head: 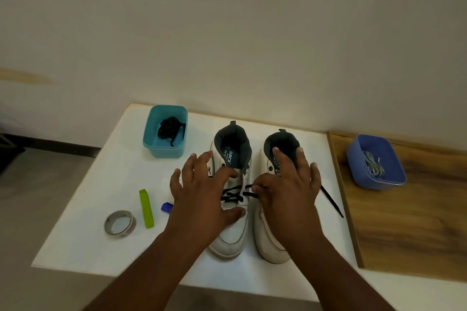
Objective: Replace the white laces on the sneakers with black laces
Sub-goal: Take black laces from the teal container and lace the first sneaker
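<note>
Head view, left hand (202, 192) spread open over left sneaker (231, 199), right hand (285, 189) pinching black lace (237, 195)

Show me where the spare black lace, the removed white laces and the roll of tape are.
spare black lace (168, 128), head view, middle of the bundle.
white laces (374, 165), head view, centre of the tangle.
roll of tape (109, 228), head view, on its outer rim.

Right hand (288, 189) hides the right sneaker's (271, 242) eyelets
</note>
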Demonstrator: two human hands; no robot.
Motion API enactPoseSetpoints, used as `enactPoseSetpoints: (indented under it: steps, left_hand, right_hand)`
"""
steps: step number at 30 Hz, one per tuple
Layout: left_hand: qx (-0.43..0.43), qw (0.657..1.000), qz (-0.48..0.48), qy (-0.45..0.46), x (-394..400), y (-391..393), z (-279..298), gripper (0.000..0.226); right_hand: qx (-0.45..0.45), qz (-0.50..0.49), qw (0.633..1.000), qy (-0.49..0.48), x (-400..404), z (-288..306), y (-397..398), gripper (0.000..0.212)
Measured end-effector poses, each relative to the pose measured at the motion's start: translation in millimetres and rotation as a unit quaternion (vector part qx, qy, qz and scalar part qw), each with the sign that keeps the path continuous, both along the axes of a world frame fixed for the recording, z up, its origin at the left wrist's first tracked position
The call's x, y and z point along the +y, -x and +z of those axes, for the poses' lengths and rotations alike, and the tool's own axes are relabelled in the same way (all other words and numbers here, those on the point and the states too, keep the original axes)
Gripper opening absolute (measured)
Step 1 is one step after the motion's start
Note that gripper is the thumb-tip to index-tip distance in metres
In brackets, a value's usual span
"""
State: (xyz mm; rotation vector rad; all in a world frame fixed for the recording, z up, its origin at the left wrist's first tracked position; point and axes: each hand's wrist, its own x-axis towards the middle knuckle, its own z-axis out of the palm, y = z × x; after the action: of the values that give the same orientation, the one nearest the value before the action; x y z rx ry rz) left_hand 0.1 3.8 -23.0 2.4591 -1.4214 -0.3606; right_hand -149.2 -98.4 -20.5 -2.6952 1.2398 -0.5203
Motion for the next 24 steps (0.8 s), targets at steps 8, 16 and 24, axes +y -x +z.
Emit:
enactPoseSetpoints:
  steps: [8,16,24]
  left_hand:
    - [0.002,1.000,0.000,0.006,0,1,0,0.068]
    - [-0.002,1.000,0.007,0.005,0,1,1,0.084]
    - [0.003,1.000,0.004,0.007,2,2,1,0.081]
  right_hand:
    - [-0.327,-0.229,0.916,0.033,-32,49,26,0.037]
    - [0.016,0.011,1.000,-0.011,-2,0,-1,0.002]
    - [-0.205,-0.151,0.966,-0.036,-22,32,18,0.017]
